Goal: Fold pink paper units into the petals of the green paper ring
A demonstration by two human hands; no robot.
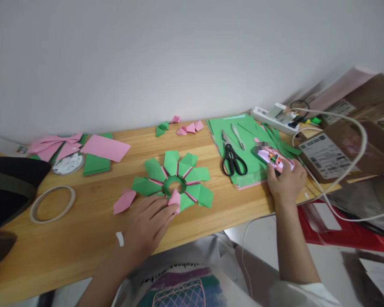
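On the wooden table lies a ring-shaped paper flower (200, 175) of folded green petals with pink edges between them. My left hand (150, 221) rests flat over its near left side, fingers stretched out. Its fingertips touch a pink folded paper piece (174, 200) at the ring's near edge; the thumb is hidden. A loose pink folded piece (124, 201) lies left of the flower. At the right, my right hand (286, 181) grips the near end of what looks like a phone (270, 154), with a colourful, partly blurred face. It lies over green paper sheets (217, 128).
Black-handled scissors (233, 160) and a white cutter (237, 135) lie on the green sheets. A tape roll (53, 204) and pink paper (107, 147) are at left. Small folded pieces (190, 128) lie at the back. A power strip (277, 119), white cable (360, 153) and carton (326, 155) crowd the right.
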